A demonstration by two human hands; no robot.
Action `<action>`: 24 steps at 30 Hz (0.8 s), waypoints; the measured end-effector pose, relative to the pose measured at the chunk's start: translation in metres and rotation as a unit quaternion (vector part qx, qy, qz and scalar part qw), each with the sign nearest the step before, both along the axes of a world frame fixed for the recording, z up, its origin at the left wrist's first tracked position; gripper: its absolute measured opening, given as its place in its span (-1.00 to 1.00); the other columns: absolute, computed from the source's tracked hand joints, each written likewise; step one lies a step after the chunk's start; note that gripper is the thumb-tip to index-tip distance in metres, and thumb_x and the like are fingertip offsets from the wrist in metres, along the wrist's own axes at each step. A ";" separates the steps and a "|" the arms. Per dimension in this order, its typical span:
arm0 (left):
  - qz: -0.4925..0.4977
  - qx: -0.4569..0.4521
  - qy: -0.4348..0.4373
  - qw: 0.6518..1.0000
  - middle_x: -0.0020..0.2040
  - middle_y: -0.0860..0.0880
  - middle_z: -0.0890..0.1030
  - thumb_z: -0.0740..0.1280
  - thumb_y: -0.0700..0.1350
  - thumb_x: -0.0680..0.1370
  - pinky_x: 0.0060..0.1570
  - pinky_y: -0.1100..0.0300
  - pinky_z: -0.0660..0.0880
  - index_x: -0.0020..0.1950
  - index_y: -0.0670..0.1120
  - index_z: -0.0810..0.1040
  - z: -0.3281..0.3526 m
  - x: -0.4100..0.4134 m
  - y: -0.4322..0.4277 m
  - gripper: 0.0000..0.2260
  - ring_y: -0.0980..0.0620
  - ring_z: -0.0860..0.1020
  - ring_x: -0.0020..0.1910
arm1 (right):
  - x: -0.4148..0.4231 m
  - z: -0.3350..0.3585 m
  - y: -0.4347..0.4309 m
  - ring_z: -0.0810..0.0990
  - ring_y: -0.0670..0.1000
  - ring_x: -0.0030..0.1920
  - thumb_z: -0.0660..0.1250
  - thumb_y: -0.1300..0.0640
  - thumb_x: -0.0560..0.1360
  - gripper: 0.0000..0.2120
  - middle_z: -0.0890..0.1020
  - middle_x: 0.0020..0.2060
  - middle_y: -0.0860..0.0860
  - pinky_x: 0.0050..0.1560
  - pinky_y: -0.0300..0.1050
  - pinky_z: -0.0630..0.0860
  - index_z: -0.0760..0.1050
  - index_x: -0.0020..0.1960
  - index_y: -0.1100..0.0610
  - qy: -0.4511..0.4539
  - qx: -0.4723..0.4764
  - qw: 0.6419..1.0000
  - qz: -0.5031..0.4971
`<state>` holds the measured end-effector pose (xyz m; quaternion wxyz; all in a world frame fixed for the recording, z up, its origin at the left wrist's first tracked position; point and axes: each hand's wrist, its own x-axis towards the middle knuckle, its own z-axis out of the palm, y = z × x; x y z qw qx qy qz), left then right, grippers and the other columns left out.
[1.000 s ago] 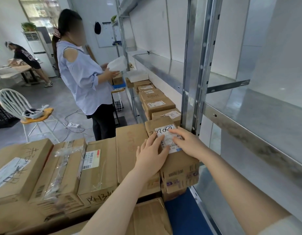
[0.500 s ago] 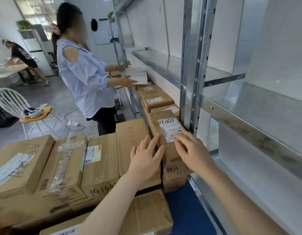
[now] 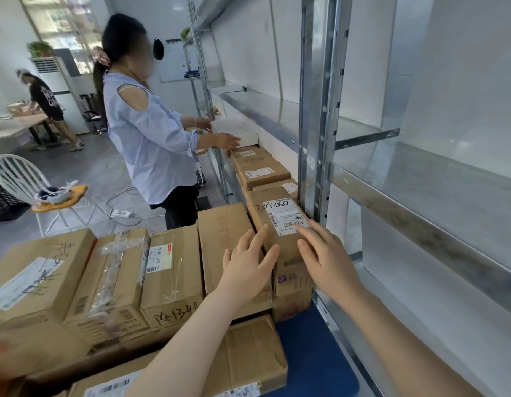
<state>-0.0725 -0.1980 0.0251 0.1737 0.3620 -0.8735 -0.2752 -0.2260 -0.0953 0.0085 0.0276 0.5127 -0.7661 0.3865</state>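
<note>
We noted left grip and right grip touching the labelled box (both wide, fingers straight, holding nothing).

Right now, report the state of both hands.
Left hand: open, fingers against the labelled box.
Right hand: open, fingers resting on the same box's top.

Your right hand covers the near corner of the label on the tall box, and the label's fine print is too small to read. Your left hand hides that box's left edge. Far left of the box, the nearest carton is blurred and cut off at the edge.
</note>
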 end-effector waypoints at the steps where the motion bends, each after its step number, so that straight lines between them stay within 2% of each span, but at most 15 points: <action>1: 0.002 -0.005 0.007 1.000 0.55 0.04 0.12 -0.03 0.30 0.56 0.46 -0.11 -0.17 0.47 0.36 0.02 0.003 0.001 0.003 -0.54 0.04 0.04 0.52 | 0.000 0.000 0.007 0.23 -0.04 0.40 0.05 -0.11 0.59 -0.60 0.29 0.43 -0.09 0.30 -0.09 0.31 0.32 0.41 -0.09 -0.009 -0.007 1.000 0.001; 3: -0.003 -0.032 0.023 0.999 0.54 0.04 0.14 0.00 0.26 0.58 0.46 -0.08 -0.15 0.48 0.32 0.06 0.010 0.003 0.011 -0.55 0.03 0.05 0.52 | 0.003 -0.002 0.028 0.22 -0.10 0.42 0.06 -0.11 0.60 -0.59 0.28 0.43 -0.12 0.32 -0.11 0.32 0.29 0.42 -0.11 -0.032 -0.016 0.999 0.001; 6: -0.053 -0.114 0.067 0.990 0.49 0.03 0.23 0.06 0.18 0.60 0.45 0.00 -0.01 0.49 0.17 0.19 0.028 0.000 0.033 -0.55 0.01 0.14 0.48 | 0.016 -0.013 0.072 0.18 -0.17 0.43 0.06 -0.14 0.59 -0.60 0.24 0.43 -0.19 0.35 -0.18 0.25 0.28 0.42 -0.15 -0.063 -0.007 0.998 -0.031; 10: -0.226 -0.217 0.135 0.940 0.33 0.02 0.43 0.12 0.14 0.58 0.29 0.12 0.23 0.37 0.02 0.40 0.036 -0.017 0.101 -0.60 0.00 0.36 0.32 | 0.036 -0.033 0.153 0.26 -0.15 0.39 0.05 -0.12 0.61 -0.61 0.29 0.41 -0.16 0.30 -0.31 0.19 0.25 0.42 -0.15 -0.055 0.057 0.987 -0.137; 14: -0.438 -0.238 0.091 0.862 0.27 -0.04 0.51 0.02 0.20 0.60 0.17 0.00 0.44 0.32 -0.02 0.45 0.004 -0.026 0.201 -0.55 -0.08 0.51 0.22 | 0.067 -0.051 0.275 0.24 -0.08 0.42 0.05 -0.12 0.60 -0.59 0.21 0.47 -0.11 0.38 -0.19 0.19 0.22 0.44 -0.16 -0.093 0.092 0.939 -0.318; 17: -0.505 -0.229 0.035 0.831 0.24 -0.13 0.57 -0.09 0.27 0.57 0.05 -0.14 0.51 0.27 -0.07 0.54 -0.026 -0.026 0.280 -0.39 -0.18 0.59 0.12 | 0.111 -0.061 0.384 0.21 -0.04 0.44 0.06 -0.10 0.60 -0.56 0.17 0.49 -0.10 0.39 -0.10 0.23 0.17 0.46 -0.16 -0.120 0.114 0.880 -0.445; 19: -0.537 -0.212 -0.003 0.817 0.36 -0.12 0.47 -0.05 0.31 0.50 0.20 -0.15 0.42 0.37 -0.03 0.46 -0.046 -0.021 0.336 -0.36 -0.17 0.51 0.26 | 0.151 -0.064 0.455 0.22 0.00 0.44 0.08 -0.08 0.59 -0.55 0.15 0.49 -0.09 0.38 -0.04 0.27 0.15 0.47 -0.15 -0.141 0.131 0.832 -0.520; 21: -0.579 -0.213 -0.042 0.786 0.52 -0.04 0.22 0.01 0.31 0.49 0.39 -0.08 0.22 0.52 0.10 0.19 -0.062 -0.010 0.398 -0.38 -0.08 0.28 0.45 | 0.202 -0.062 0.525 0.24 0.05 0.43 0.09 -0.05 0.59 -0.54 0.15 0.49 -0.06 0.36 0.00 0.29 0.15 0.48 -0.11 -0.160 0.154 0.779 -0.586; 23: -0.602 -0.225 -0.069 0.763 0.57 0.03 -0.01 0.04 0.30 0.53 0.46 -0.03 0.07 0.54 0.19 -0.10 -0.069 0.003 0.460 -0.37 0.00 0.08 0.52 | 0.249 -0.057 0.587 0.28 0.10 0.40 0.10 -0.03 0.59 -0.54 0.17 0.49 -0.04 0.31 0.02 0.32 0.15 0.48 -0.10 -0.162 0.166 0.728 -0.645; 24: -0.608 -0.231 -0.090 0.754 0.57 0.03 -0.07 0.05 0.29 0.54 0.46 -0.04 0.05 0.53 0.18 -0.16 -0.069 0.012 0.489 -0.36 -0.01 0.04 0.53 | 0.273 -0.054 0.616 0.31 0.11 0.38 0.11 -0.03 0.59 -0.54 0.18 0.48 -0.03 0.29 0.03 0.34 0.16 0.48 -0.10 -0.167 0.170 0.704 -0.668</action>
